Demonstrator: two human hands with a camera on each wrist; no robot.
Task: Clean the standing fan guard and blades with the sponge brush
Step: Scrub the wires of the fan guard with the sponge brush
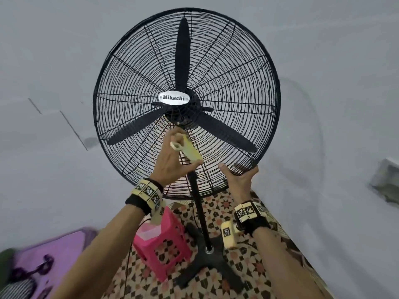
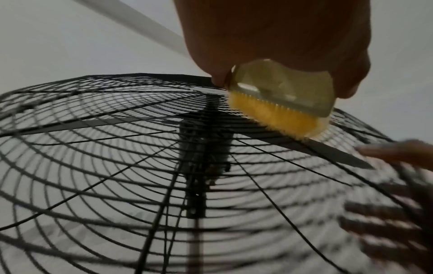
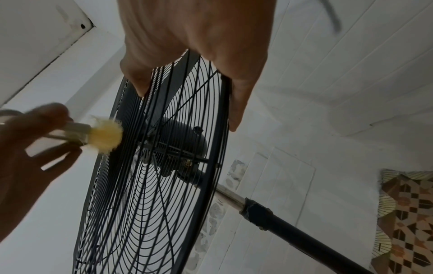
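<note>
From the head view, the left hand [image 1: 172, 162] has its fingers curled round the pale handle of the sponge brush [image 1: 188, 150], pressing it against the front of the fan guard [image 1: 138, 67] just below the hub and above the pole [image 1: 199, 203]; the right hand [image 1: 239, 179] grips the guard's lower right rim, thumb in front and fingers behind, seemingly to steady it. The three blades [image 1: 183, 52] sit untouched behind the wires. From the left wrist, the brush's yellow bristles [image 2: 274, 118] lie flat on the wires, so the guard-scrubbing step looks to be under way. From the right wrist, the right hand's fingers [image 3: 236, 103] hook over the rear rim while the bristles touch the front grille near the motor. I'd judge the next stroke wants the brush dragged outward along the wires toward the rim, with the right hand bracing so the head doesn't swing. A pink stool [image 1: 164, 240] stands on the patterned floor by the base.
</note>
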